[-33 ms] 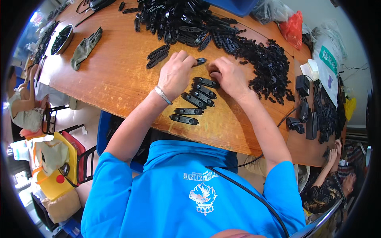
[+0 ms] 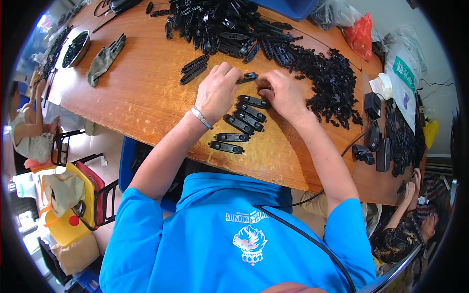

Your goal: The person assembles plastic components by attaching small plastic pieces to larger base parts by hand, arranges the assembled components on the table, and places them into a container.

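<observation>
My left hand [image 2: 218,89] is closed on one end of a narrow black plastic part [image 2: 249,77], whose other end sticks out toward the right. Close to that end is my right hand [image 2: 283,93], its fingers curled into a pinch; what they hold, if anything, is hidden. Below both hands lies a loose column of several similar long black parts [image 2: 232,137], flat on the wooden table [image 2: 161,93]. Two more black parts [image 2: 194,74] rest side by side just left of my left hand.
Beyond my hands is a heap of long black parts [image 2: 210,24], joined on the right by a pile of small black pieces [image 2: 337,83]. A grey glove [image 2: 105,61] and a bowl [image 2: 84,54] stand left. Black adapters [image 2: 373,105] lie right. Other people sit at both sides.
The black part in my left hand has turned slightly, and more of it shows between my hands. My hands are nearly in the same place.
</observation>
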Tool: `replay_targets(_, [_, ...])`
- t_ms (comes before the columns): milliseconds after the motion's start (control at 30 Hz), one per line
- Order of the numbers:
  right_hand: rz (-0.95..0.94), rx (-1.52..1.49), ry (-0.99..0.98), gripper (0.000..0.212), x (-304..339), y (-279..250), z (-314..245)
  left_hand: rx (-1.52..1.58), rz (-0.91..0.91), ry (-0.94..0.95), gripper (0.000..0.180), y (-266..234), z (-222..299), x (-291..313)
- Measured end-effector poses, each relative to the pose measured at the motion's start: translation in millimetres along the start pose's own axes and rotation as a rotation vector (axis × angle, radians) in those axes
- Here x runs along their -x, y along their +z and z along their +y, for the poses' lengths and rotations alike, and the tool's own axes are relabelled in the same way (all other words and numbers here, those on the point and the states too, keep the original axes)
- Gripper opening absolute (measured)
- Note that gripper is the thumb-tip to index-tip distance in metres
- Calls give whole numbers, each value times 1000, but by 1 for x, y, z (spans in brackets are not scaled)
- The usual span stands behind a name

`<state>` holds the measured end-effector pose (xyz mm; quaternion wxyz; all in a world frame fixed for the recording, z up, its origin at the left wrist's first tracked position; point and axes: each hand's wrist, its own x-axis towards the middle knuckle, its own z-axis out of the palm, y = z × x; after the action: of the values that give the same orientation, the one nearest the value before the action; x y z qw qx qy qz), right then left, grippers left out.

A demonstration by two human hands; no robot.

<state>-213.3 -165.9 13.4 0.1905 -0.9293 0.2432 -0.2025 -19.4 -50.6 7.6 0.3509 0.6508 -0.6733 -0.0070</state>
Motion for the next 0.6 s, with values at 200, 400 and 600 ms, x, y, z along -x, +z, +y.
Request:
replay_targets(200, [25,37,39,19,3,-3,9,21,10,-127,25,3,-9,-4])
replay_targets(400, [119,-7,-3,13,5,1,-3,26,-5,-148,21,11,-12,-5])
replay_targets(600, [205,-59,-37,15,2,2,-6,30,-3,-146,18,11,-12,-6])
